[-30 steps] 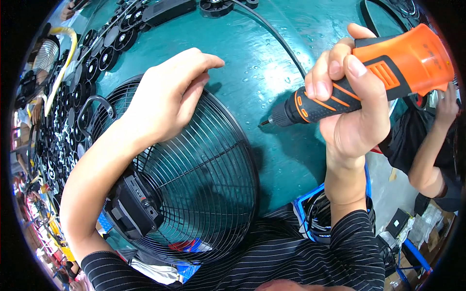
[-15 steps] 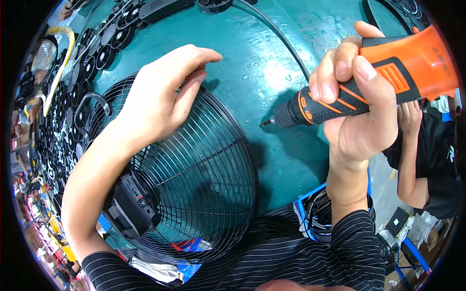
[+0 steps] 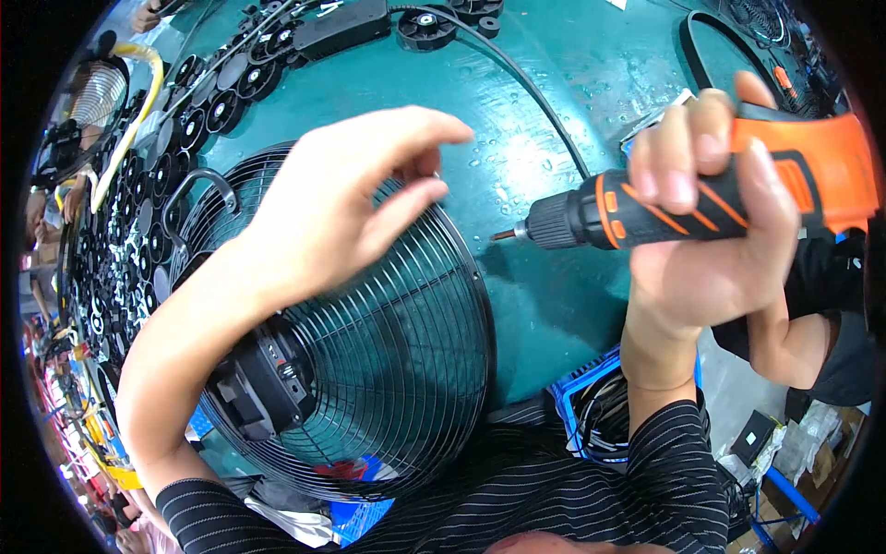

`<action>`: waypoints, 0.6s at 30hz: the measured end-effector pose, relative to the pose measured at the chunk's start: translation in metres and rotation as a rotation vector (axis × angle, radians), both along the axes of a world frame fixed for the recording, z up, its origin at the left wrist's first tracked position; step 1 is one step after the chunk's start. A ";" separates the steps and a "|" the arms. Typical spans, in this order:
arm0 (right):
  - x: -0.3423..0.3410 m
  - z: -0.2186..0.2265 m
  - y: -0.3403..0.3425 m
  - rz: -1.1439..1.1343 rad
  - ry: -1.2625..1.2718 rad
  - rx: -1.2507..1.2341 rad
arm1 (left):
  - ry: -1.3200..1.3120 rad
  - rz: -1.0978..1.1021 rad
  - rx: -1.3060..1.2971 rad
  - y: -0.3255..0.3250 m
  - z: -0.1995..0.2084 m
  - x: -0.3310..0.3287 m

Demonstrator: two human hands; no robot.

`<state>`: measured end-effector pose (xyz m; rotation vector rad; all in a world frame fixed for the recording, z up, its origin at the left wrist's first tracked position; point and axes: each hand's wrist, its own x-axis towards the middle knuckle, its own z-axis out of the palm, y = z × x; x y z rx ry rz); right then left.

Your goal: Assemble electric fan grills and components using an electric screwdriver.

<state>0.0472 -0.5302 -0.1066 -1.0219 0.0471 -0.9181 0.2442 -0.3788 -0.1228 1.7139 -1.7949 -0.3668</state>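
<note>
A black wire fan grille [image 3: 406, 314] rests on edge on the green table, a dark motor housing [image 3: 263, 383] at its hub and a curved black handle [image 3: 198, 198] on its far side. My left hand [image 3: 355, 189] is above the grille, forearm crossing the housing. Its index finger points out while the other fingers curl toward the thumb; a tiny shiny speck shows there, too small to name. In my right hand [image 3: 711, 217] is an orange and black cordless screwdriver [image 3: 591, 217], its bit pointing left toward the grille's rim, apart from it.
Several round black parts [image 3: 221, 111] line the table's left side. A black box [image 3: 341, 28] lies at the back, and a black cable [image 3: 517, 69] curves over the table [image 3: 554, 305]. A blue crate [image 3: 572, 406] of black cables stands near my right arm. Another person's arm [image 3: 803, 346] is at right.
My left hand has shifted right and slightly nearer, its fingertips now over the grille's far rim. The screwdriver has moved right and levelled in my right hand. The whole view has shifted slightly.
</note>
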 end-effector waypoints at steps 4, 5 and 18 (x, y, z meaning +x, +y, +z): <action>-0.011 0.019 0.007 -0.054 -0.164 -0.116 | -0.011 -0.065 -0.009 0.012 0.015 -0.023; -0.013 0.021 0.010 -0.047 -0.184 -0.105 | 0.003 -0.070 -0.011 0.015 0.014 -0.026; -0.022 0.036 0.036 -0.089 -0.188 -0.083 | 0.026 -0.068 -0.090 0.038 0.031 -0.049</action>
